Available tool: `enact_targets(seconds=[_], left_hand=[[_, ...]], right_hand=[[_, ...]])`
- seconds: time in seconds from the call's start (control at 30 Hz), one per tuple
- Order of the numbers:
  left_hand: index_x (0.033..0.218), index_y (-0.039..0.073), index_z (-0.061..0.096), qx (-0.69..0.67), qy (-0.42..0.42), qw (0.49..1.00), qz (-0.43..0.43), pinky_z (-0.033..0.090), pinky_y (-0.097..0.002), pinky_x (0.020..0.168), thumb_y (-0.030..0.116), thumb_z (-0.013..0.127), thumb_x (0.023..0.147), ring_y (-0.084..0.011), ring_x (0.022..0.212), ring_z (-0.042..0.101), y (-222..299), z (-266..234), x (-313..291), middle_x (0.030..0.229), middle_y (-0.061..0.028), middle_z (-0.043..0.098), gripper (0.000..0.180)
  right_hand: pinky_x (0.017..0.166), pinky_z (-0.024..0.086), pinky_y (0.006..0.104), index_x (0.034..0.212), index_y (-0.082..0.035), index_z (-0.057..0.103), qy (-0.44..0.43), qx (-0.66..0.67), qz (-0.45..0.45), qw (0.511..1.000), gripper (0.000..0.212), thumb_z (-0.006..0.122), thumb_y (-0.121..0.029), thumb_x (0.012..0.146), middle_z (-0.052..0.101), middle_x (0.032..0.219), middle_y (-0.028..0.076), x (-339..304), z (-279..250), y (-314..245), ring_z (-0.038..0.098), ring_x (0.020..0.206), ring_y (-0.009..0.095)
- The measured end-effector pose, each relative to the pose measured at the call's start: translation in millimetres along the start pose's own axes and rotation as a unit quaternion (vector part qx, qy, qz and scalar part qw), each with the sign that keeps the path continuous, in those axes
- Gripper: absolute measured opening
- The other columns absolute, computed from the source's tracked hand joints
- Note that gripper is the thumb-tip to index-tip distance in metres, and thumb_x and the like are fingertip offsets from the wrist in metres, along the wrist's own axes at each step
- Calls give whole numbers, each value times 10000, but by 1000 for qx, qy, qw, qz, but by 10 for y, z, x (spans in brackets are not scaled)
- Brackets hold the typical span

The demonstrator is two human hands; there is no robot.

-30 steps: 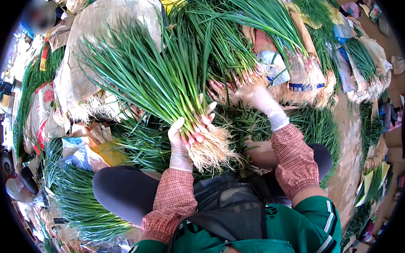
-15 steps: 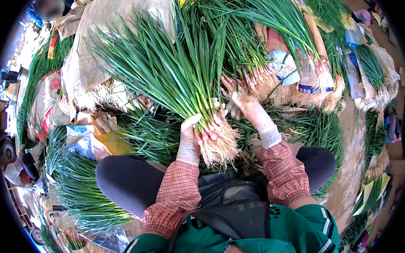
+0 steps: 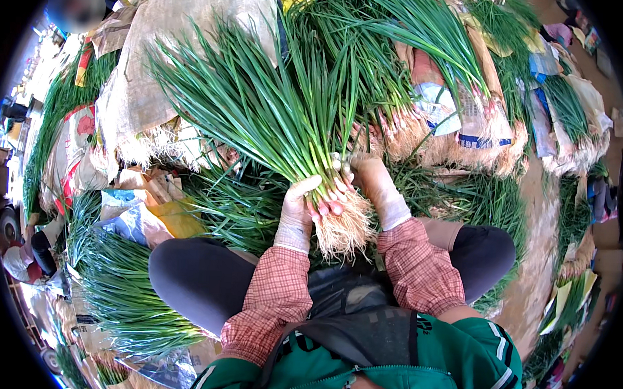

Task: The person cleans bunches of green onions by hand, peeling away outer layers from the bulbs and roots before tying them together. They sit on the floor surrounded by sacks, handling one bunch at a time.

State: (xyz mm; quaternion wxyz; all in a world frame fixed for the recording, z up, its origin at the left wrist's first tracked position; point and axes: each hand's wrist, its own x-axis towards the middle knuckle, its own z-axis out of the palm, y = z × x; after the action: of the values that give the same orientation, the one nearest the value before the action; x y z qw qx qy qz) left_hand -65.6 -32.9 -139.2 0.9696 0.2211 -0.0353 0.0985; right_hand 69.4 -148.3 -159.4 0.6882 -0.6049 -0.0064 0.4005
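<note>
A large bunch of spring onions (image 3: 301, 136) is held up in front of me, with long green leaves fanning to the far left. Pinkish bulbs and pale, stringy roots hang at its near end. My left hand (image 3: 296, 206), in a pale glove, wraps the bunch just above the bulbs, its thumb across the stalks. On the other side my gloved right hand (image 3: 371, 177) has its fingers curled against the stalks at the bunch's right edge. What exactly those fingertips pinch is partly hidden.
Loose green leaves (image 3: 232, 209) lie around my crossed legs. More spring onions are piled beyond at the right (image 3: 406, 126) and near my left knee (image 3: 130, 291). A beige sack (image 3: 168, 66) covers a pile at the far left; a yellow-and-blue sack (image 3: 177, 221) lies nearer.
My right hand has moved left, from a blurred position just off the bunch to its stalks. My left hand and the bunch have shifted slightly to the right.
</note>
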Motion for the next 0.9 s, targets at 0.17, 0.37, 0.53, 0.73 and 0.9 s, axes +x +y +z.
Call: enact_targets(seconds=[0.17,0.37,0.53,0.73,0.9], left_hand=[[1339,-75,340,-20,26,998,-48,414,-528,985,249,574,793,-407,1158,517,41,76,-40,1205,-243,541,677],[1284,-51,397,-30,66,997,17,467,-469,944,223,620,736,-301,988,591,135,282,-90,1007,-152,603,652],[1286,-11,359,-57,-14,997,44,451,-368,828,313,666,669,-168,780,510,299,439,-138,925,-35,488,762],[1348,-32,341,-33,-25,998,54,407,-435,971,323,581,771,-298,1108,530,191,303,-25,1264,-169,500,719],[1332,-42,365,-105,36,993,51,399,-461,995,306,557,832,-301,1082,544,146,207,-94,1282,-189,494,639]], right_hand=[[869,465,364,1057,46,621,62,-359,-220,905,508,537,-432,905,669,971,187,-260,120,-413,624,947,288],[585,468,226,994,-63,643,64,-76,-169,981,184,562,-165,865,664,824,48,-784,-288,-1493,605,673,99],[907,474,319,1272,51,486,219,-9,-321,921,407,511,-195,949,614,1098,116,-1897,-2186,-2093,592,1045,223],[810,498,437,992,-88,652,336,-857,80,382,209,508,-189,878,638,836,187,-3233,-4593,-707,639,850,323],[885,463,292,1142,-21,634,346,-570,-267,696,336,582,-223,880,653,1114,156,-2360,-2916,-1565,618,1014,212]])
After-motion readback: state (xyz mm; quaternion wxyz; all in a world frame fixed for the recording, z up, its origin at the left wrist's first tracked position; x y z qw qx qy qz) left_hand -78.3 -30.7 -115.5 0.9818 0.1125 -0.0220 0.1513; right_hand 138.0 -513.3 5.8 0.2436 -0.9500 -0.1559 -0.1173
